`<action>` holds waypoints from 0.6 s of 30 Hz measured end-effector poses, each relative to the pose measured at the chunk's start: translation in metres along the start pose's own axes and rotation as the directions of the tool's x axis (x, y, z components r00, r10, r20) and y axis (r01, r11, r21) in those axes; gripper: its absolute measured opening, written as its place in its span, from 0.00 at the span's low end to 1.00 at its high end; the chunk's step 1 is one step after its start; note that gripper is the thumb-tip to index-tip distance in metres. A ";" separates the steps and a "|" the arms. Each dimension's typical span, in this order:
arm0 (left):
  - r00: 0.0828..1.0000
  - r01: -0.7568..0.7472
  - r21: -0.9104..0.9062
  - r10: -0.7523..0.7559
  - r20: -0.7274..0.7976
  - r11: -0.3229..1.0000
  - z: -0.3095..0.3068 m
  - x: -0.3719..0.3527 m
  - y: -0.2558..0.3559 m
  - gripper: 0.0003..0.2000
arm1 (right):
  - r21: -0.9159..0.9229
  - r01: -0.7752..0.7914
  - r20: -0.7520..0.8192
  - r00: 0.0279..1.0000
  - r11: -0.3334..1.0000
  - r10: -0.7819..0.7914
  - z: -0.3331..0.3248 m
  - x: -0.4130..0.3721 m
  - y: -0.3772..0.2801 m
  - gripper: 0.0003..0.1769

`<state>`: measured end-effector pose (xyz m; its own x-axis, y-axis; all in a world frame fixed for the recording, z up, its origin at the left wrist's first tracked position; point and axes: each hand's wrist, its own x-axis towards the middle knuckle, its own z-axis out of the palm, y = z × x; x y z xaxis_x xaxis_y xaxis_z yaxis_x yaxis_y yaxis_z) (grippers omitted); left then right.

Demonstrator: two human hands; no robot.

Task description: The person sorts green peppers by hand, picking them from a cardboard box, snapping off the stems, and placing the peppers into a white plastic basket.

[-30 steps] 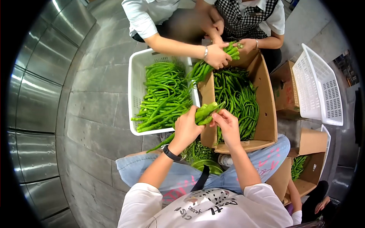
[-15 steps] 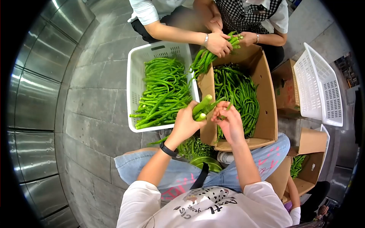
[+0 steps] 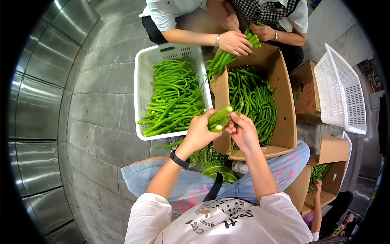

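Observation:
My left hand is wrapped round a small bunch of long green chili peppers, their pale blunt ends pointing up and right. My right hand has its fingers pinched at the end of one pepper in that bunch; its fingertips partly hide the spot. Just beyond my left hand is a white plastic crate of neatly laid peppers. Beside my right hand stands an open cardboard box full of loose peppers. Below my hands, thin green scraps lie over a green basin between my knees.
Two people crouch across from me; a hand of one holds another bunch of peppers over the box edge. A white crate leans at right by a closed carton. At lower right, another person's hand reaches into a smaller box.
My right fingers have closed in from beside the bunch to pinch a pepper's end. The bunch in my left hand has shifted slightly right. At lower right, the other person's hand has come up into view.

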<state>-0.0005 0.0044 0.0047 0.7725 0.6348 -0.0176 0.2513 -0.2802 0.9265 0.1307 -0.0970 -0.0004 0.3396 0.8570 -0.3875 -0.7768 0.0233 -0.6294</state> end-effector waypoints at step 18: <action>0.856 -0.335 -0.939 -0.441 -0.270 -0.075 -0.107 0.019 -0.074 0.11 | -0.513 -0.055 0.119 0.984 0.857 0.134 -0.020 -0.025 -0.011 0.06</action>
<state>-0.0668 0.1146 -0.0240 0.3929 0.8612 -0.3225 -0.8254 0.4849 0.2892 0.1413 -0.1288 0.0024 0.1667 0.9075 -0.3855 -0.4123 -0.2910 -0.8633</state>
